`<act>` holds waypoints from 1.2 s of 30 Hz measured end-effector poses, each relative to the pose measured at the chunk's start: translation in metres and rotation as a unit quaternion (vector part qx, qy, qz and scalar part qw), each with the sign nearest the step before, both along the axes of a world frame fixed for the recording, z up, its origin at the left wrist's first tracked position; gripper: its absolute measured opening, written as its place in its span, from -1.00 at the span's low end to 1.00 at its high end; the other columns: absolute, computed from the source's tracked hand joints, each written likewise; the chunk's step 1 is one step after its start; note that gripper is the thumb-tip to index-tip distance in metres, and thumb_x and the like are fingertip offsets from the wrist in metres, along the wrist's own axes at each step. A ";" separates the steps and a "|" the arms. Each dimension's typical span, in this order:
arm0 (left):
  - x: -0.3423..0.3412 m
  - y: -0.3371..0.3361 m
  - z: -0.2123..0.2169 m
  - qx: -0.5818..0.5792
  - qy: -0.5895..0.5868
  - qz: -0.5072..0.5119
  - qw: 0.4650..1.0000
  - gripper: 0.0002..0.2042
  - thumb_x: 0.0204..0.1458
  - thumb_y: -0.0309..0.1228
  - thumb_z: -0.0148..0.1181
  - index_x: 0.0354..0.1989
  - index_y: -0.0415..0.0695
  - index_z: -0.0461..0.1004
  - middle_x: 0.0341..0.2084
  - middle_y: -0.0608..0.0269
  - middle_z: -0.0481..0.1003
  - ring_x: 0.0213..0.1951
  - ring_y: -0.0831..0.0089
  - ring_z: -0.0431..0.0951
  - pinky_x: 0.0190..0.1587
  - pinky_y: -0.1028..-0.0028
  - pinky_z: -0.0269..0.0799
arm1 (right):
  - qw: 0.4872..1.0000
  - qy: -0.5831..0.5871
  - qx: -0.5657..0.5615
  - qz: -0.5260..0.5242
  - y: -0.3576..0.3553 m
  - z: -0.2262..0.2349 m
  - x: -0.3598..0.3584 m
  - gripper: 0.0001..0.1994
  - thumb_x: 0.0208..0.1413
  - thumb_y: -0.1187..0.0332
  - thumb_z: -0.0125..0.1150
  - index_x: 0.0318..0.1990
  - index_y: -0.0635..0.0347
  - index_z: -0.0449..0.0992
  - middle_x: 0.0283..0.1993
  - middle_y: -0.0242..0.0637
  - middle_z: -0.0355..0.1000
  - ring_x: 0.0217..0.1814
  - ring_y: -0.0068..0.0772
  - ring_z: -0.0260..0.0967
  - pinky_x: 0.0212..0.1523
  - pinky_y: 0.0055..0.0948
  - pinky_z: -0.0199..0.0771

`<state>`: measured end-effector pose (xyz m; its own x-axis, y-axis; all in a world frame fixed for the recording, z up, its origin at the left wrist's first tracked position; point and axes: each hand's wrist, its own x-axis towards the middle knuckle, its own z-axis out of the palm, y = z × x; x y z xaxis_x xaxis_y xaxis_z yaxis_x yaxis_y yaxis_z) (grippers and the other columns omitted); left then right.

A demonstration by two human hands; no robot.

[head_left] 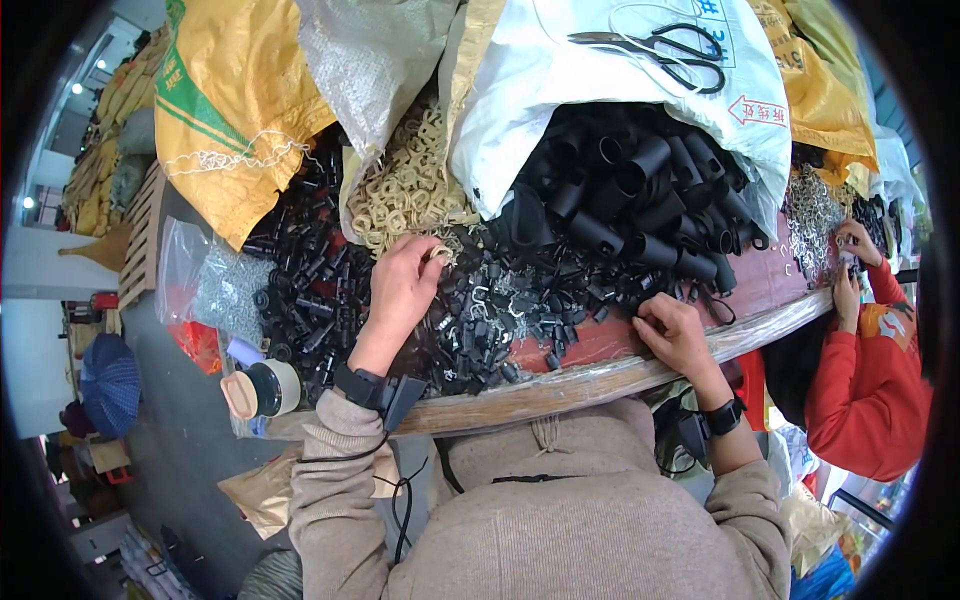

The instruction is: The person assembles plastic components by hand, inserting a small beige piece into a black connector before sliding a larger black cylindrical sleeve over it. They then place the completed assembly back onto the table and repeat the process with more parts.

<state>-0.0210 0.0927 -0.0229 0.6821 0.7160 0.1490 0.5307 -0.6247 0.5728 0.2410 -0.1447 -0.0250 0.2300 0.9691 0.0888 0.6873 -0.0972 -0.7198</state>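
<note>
My left hand [405, 290] is at the near edge of a heap of beige ring-shaped pieces [415, 195] spilling from a sack. Its thumb and fingertips pinch a beige ring-shaped piece [439, 254]. Over by the table's front edge, my right hand [675, 336] has its fingers curled in; whatever may be in them is hidden. Small black parts [480, 330] mixed with metal hooks lie between my hands. Large black tubes [650, 200] spill from a white sack [510, 110] beyond my right hand.
Black scissors [665, 55] with white string lie on the white sack. More black parts [310, 270], a bag of screws [232, 290] and a lidded jar [270, 388] are at left. At right, a person in red [868, 390] works beside metal pieces [812, 215]. A wooden edge [600, 378] fronts the table.
</note>
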 end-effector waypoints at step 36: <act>-0.005 -0.055 -0.009 0.117 0.155 -0.169 0.966 -0.41 -0.15 -0.04 0.08 0.12 0.08 0.17 0.19 0.12 -0.05 0.25 0.14 -0.22 0.14 -0.09 -0.30 | 0.907 -0.346 0.025 0.240 0.114 -0.014 -0.078 -0.30 -0.20 -0.02 0.13 0.16 -0.09 0.10 0.22 -0.32 -0.01 0.23 -0.27 -0.06 -0.03 -0.04 0.02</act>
